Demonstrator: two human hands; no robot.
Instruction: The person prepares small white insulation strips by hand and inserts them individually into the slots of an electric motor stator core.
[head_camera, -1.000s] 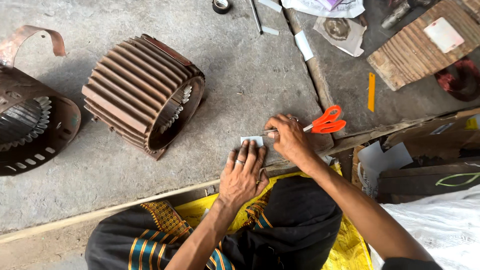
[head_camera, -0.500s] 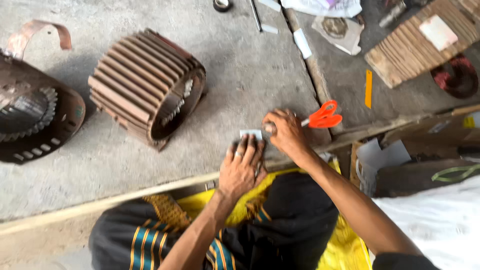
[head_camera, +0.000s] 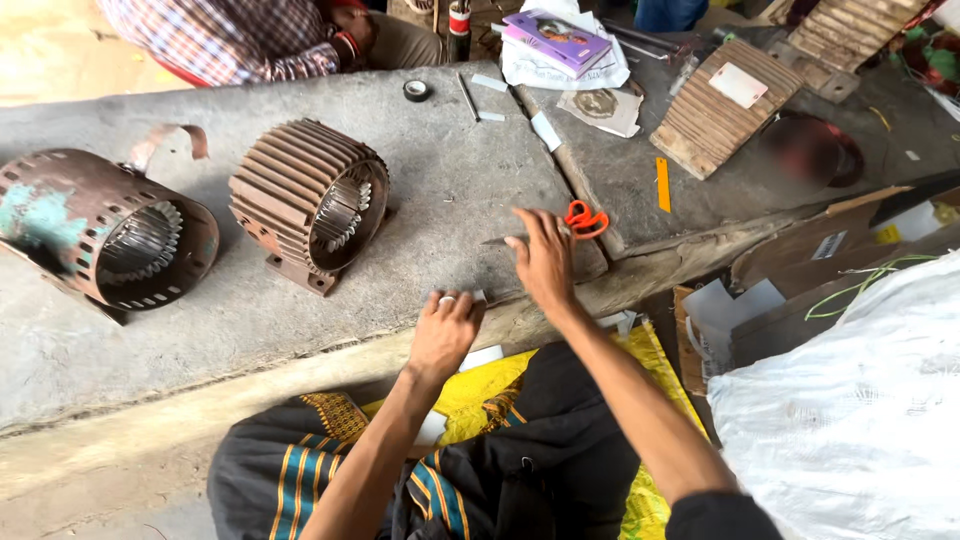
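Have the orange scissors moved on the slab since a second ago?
Cannot tell: the camera shifted. The scissors lie near the slab's crack as before, but the right hand no longer grips the handles.

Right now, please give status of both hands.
Left hand flat on small white piece. Right hand open, beside orange scissors. Finned motor housing apart, left.

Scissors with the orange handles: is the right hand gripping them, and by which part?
The right hand lies over the orange-handled scissors, palm down on the blade end; the handles stick out free. Whether the fingers actually grip cannot be told.
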